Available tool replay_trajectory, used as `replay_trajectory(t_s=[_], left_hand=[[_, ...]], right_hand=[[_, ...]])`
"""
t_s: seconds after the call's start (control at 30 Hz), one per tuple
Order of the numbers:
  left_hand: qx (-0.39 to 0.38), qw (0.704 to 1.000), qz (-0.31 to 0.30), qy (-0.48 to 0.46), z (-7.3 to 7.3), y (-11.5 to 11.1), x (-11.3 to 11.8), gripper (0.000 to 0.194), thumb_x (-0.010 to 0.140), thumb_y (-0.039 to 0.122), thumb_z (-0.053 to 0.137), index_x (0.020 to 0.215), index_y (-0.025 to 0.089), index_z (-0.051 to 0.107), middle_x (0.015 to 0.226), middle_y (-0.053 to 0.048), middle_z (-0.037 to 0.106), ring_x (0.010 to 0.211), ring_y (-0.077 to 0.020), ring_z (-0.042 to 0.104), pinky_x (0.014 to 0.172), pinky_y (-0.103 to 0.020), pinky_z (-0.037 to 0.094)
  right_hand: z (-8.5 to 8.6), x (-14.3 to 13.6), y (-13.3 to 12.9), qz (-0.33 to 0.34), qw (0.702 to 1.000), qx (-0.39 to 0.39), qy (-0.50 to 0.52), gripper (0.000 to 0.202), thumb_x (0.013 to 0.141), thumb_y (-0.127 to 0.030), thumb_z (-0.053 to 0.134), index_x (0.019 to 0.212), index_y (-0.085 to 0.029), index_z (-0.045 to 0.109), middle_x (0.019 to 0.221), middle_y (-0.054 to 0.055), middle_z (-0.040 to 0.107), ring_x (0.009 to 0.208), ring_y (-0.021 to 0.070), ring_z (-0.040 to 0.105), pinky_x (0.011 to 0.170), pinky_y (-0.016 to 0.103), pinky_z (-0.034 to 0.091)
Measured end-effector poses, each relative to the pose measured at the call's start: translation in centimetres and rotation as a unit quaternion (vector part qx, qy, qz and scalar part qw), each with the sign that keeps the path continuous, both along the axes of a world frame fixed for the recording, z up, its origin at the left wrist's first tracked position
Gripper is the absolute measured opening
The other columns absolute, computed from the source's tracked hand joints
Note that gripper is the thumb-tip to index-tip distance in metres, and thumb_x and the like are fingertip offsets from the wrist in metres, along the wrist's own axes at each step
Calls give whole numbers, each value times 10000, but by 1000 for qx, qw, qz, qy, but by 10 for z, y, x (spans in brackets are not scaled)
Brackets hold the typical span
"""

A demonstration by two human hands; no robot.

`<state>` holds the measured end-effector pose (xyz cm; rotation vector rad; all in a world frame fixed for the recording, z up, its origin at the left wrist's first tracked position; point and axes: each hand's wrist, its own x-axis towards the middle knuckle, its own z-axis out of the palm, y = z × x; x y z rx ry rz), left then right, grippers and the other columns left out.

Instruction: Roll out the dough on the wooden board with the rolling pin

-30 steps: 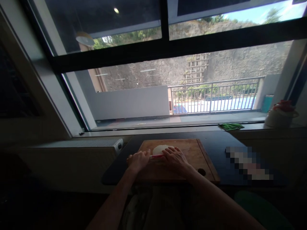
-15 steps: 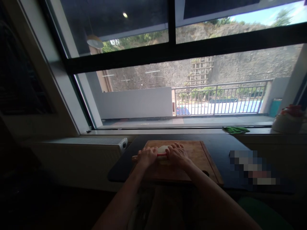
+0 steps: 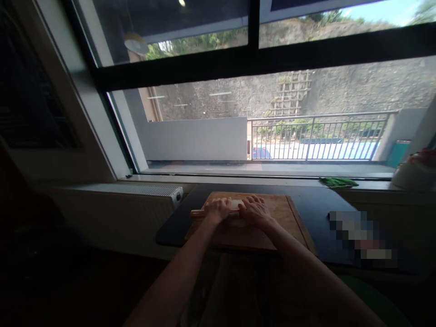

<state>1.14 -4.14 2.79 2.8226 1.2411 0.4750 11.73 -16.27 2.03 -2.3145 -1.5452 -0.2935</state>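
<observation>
A wooden cutting board [image 3: 286, 218] lies on a dark table [image 3: 316, 204] below the window. My left hand [image 3: 218, 210] and my right hand [image 3: 255, 211] press side by side on a wooden rolling pin [image 3: 196, 213] that lies across a pale piece of dough [image 3: 235, 203]. The pin's left end sticks out past my left hand. Most of the dough is hidden under the hands and the pin.
A white radiator [image 3: 136, 190] sits left of the table under the window sill. A green cloth [image 3: 339, 182] lies on the sill, with a white pot [image 3: 413, 175] at the far right. A blurred patch [image 3: 363, 238] covers something on the table's right side.
Both hands have pushed the rolling pin away from me, over the dough toward the board's far edge. The dough shows less and looks flatter. The camera has tilted slightly.
</observation>
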Motion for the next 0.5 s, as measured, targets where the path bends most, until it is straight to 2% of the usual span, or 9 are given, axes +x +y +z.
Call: replay_trajectory(t_s=[0.1, 0.2, 0.33, 0.4, 0.5], left_hand=[[2, 1000, -10, 2, 5, 4, 2, 484, 929, 453, 246, 984, 238, 676, 1012, -78, 691, 989, -266, 605, 829, -394, 409], [41, 998, -38, -5, -9, -7, -14, 476, 926, 431, 272, 926, 191, 683, 966, -110, 695, 943, -270, 617, 850, -401, 387], [78, 992, -83, -46, -27, -26, -36, 485, 939, 420, 248, 928, 177, 667, 988, -116, 682, 948, -255, 606, 891, -389, 354], [84, 992, -75, -55, -27, -26, -35, 486, 940, 417, 246, 932, 175, 668, 994, -114, 679, 965, -259, 597, 903, -390, 349], [66, 997, -31, -36, -15, -13, -17, 494, 941, 415, 241, 939, 181, 676, 991, -110, 682, 979, -266, 596, 892, -399, 367]], right_hand=[[2, 0, 0, -7, 1000, 11, -8, 422, 946, -432, 241, 1065, -216, 583, 1209, 87, 563, 1192, 221, 406, 981, 394, 264], [-11, -11, -20, 31, 999, 29, -19, 399, 944, -438, 257, 1126, -242, 552, 1249, 48, 547, 1246, 204, 354, 1009, 362, 236], [-24, -22, -45, 84, 995, 40, -24, 413, 942, -427, 282, 1283, -257, 442, 1371, 26, 447, 1284, 186, 311, 1057, 346, 163], [-21, -19, -43, 79, 996, 28, -18, 402, 949, -414, 264, 1262, -257, 462, 1349, 29, 469, 1284, 186, 311, 1061, 353, 151], [-10, -8, -23, 46, 999, 5, -9, 399, 954, -407, 238, 1135, -237, 551, 1249, 55, 548, 1263, 208, 339, 1041, 384, 185]])
